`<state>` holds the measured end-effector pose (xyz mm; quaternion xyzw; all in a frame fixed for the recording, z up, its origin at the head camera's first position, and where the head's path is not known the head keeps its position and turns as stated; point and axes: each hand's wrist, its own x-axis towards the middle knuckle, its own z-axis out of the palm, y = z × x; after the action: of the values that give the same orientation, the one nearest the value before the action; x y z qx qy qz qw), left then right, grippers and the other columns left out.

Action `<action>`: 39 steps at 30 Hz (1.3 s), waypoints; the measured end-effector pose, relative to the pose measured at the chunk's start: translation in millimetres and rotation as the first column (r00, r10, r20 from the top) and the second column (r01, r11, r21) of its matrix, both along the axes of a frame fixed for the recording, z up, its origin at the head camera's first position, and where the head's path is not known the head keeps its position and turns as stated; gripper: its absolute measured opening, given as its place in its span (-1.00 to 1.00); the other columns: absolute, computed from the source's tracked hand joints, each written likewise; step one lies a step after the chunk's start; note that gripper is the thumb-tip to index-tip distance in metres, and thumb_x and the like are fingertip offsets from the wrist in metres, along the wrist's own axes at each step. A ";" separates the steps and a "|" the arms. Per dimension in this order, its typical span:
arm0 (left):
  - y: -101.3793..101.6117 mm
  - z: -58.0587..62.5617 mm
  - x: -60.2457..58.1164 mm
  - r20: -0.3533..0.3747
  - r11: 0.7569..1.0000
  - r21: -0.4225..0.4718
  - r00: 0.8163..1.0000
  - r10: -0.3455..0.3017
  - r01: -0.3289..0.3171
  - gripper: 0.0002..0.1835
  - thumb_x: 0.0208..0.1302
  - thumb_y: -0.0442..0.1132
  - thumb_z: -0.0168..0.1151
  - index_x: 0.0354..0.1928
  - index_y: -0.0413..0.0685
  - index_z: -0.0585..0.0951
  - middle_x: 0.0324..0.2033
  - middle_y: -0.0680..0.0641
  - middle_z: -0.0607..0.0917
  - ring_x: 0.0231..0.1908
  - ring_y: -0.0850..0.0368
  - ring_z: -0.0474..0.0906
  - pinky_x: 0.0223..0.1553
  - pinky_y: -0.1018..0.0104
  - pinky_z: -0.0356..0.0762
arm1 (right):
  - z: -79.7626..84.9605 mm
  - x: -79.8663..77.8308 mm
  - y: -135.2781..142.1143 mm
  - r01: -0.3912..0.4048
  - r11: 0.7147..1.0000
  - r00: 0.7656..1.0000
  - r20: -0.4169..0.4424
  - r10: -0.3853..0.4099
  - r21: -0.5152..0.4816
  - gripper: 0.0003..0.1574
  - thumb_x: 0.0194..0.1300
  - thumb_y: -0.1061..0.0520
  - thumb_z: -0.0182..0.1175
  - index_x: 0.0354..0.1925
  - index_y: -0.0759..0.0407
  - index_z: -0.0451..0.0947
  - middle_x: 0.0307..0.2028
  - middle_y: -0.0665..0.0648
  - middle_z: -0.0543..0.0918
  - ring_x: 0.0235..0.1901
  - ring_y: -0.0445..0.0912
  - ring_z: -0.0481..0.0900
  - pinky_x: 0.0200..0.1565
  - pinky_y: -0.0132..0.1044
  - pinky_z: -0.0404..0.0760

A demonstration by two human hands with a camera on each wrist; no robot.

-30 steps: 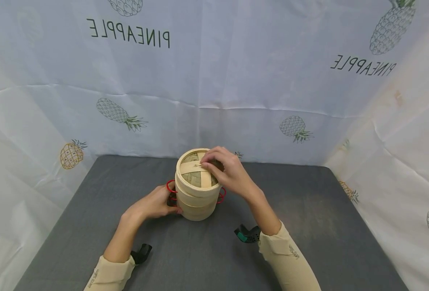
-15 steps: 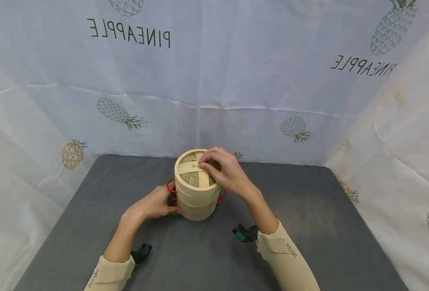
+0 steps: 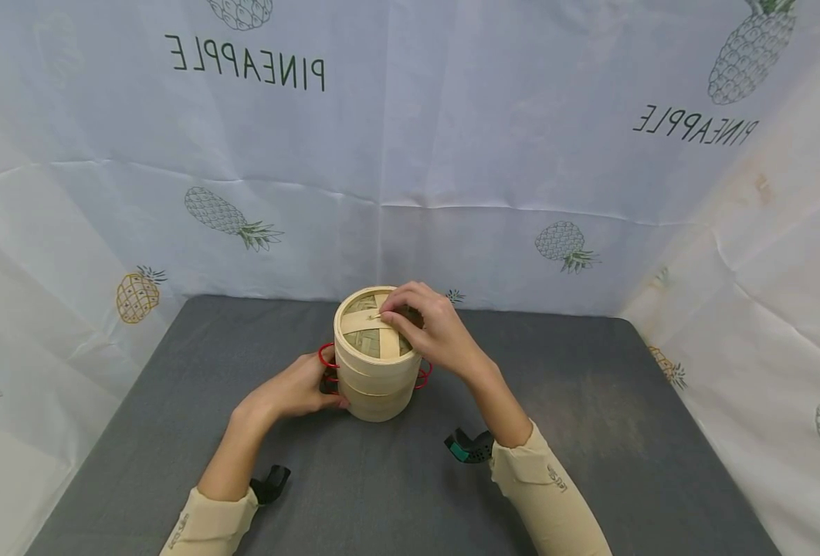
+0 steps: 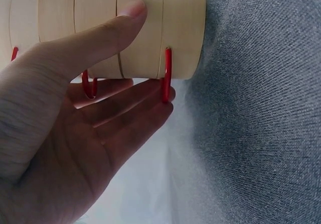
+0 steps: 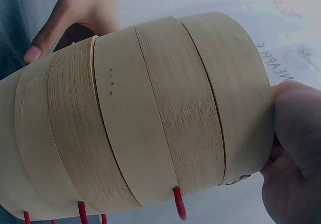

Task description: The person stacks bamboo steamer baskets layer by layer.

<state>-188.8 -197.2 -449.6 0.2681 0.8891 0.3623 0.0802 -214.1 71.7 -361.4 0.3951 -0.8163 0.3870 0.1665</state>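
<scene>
A round bamboo steamer [image 3: 377,403] of stacked tiers stands upright on the table, with a woven lid [image 3: 364,340] on top. Red loop handles [image 3: 325,354] stick out from both its sides. My left hand [image 3: 297,388] holds the lower left side; in the left wrist view its thumb [image 4: 108,38] presses the bamboo wall, with the fingers behind, near the red loops. Over the lid's centre my right hand [image 3: 438,328] pinches the small loop at the crossing of the flat strips. In the right wrist view the right fingertips are hidden behind the lid's edge.
A dark grey table [image 3: 577,432] reaches forward to a white curtain [image 3: 438,154] printed with pineapples, which also hangs along both sides. Black devices are strapped at both wrists, such as the right wrist camera [image 3: 469,446].
The lid has shifted slightly left and down with my right hand and now lies more evenly on the upper tier. My left hand has stayed in place.
</scene>
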 end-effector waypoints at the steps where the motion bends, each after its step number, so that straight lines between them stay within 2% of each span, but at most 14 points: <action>1: -0.1 -0.2 -0.1 0.000 1.000 0.001 1.000 0.000 0.000 -0.30 0.19 -0.27 0.68 0.30 -0.27 0.53 0.11 -0.22 0.77 0.08 -0.11 0.80 0.09 0.04 0.81 | -0.2 -0.1 -0.1 0.002 1.000 1.000 0.002 -0.002 0.001 -0.89 0.48 0.21 0.40 -0.07 0.20 0.78 -0.04 0.15 0.79 0.09 0.02 0.72 0.21 -0.09 0.73; 14: -0.6 -1.8 -2.0 0.010 1.000 0.013 1.000 -0.008 0.007 -0.28 0.21 -0.25 0.67 0.33 -0.28 0.51 0.13 -0.23 0.76 0.08 -0.12 0.81 0.08 0.02 0.82 | -1.8 -1.1 1.5 0.014 1.000 1.000 0.009 -0.014 0.002 -0.87 0.49 0.18 0.40 -0.05 0.17 0.79 -0.01 0.13 0.80 0.13 0.02 0.72 0.25 -0.08 0.71; 20: -0.6 -1.4 -1.9 -0.028 1.000 -0.006 1.000 -0.006 0.006 -0.27 0.18 -0.22 0.69 0.32 -0.26 0.52 0.11 -0.19 0.79 0.07 -0.08 0.81 0.08 0.07 0.81 | -0.4 0.0 4.1 0.020 1.000 1.000 0.014 -0.019 -0.007 -0.87 0.49 0.18 0.39 -0.04 0.17 0.79 0.00 0.14 0.79 0.15 0.03 0.72 0.26 -0.06 0.72; 27: -0.8 -0.5 -1.9 -0.016 1.000 0.006 1.000 -0.013 0.014 -0.30 0.18 -0.21 0.69 0.29 -0.23 0.52 0.11 -0.20 0.80 0.04 -0.04 0.82 0.07 0.07 0.82 | 1.2 2.1 10.1 0.026 1.000 1.000 -0.015 -0.026 -0.002 -0.86 0.49 0.19 0.39 -0.03 0.18 0.78 0.03 0.17 0.79 0.11 0.04 0.72 0.15 -0.04 0.73; 33: -0.2 -0.1 -1.0 -0.005 1.000 0.019 1.000 -0.015 0.015 -0.27 0.18 -0.24 0.68 0.32 -0.25 0.50 0.14 -0.24 0.78 0.06 -0.11 0.83 0.07 0.06 0.83 | 2.1 4.1 17.7 0.027 1.000 0.999 -0.032 -0.027 -0.008 -0.86 0.49 0.21 0.39 -0.03 0.18 0.78 0.02 0.16 0.79 0.04 0.01 0.72 0.13 -0.04 0.74; 39: -0.1 -0.9 -0.3 -0.024 1.000 0.016 1.000 -0.018 0.018 -0.27 0.17 -0.24 0.69 0.31 -0.24 0.51 0.12 -0.24 0.79 0.03 -0.09 0.83 0.07 0.01 0.83 | 2.1 7.3 28.3 0.044 0.999 0.998 -0.048 -0.045 -0.014 -0.85 0.48 0.23 0.40 -0.02 0.19 0.79 0.01 0.15 0.79 0.10 0.03 0.73 0.21 -0.02 0.74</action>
<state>-189.2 -197.3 -450.5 0.2808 0.8845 0.3658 0.0708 -206.8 100.1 -359.3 0.3849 -0.8181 0.3790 0.1974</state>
